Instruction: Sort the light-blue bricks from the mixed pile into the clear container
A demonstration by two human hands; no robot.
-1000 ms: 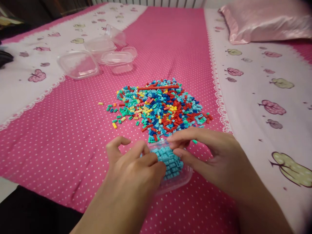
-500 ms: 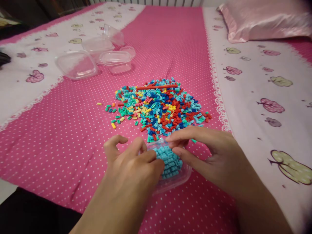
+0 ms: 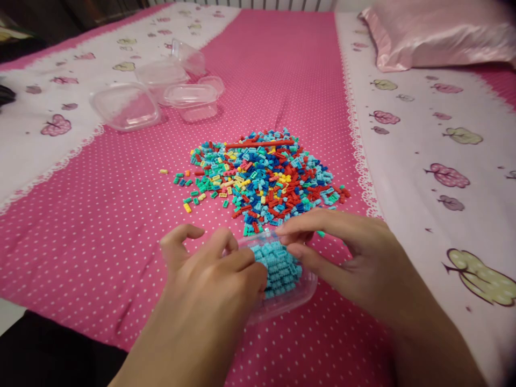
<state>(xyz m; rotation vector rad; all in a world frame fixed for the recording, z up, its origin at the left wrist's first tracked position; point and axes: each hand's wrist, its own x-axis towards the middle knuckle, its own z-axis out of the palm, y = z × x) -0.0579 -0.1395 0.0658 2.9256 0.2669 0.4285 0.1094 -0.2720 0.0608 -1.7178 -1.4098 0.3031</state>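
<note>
In front of me on the bedspread sits a clear plastic container, with light-blue toy building bricks lined up in rows inside it. My left hand reaches over the container's left side with its fingers bent down toward the bricks. Its fingertips and thumb are hidden, so whatever they hold cannot be seen. At the far right rim, the thumb and forefinger of my right hand are drawn close together on the container's edge. Just beyond both hands spreads a pile of mixed-colour bricks.
A long red piece lies across the back of the pile. Several clear containers stand on the bedspread at the back left. A pink satin pillow is at the top right. A few loose bricks lie left of the pile.
My left hand has shifted slightly left, uncovering more of the light-blue bricks. My right hand stays at the container's rim, nearly still.
</note>
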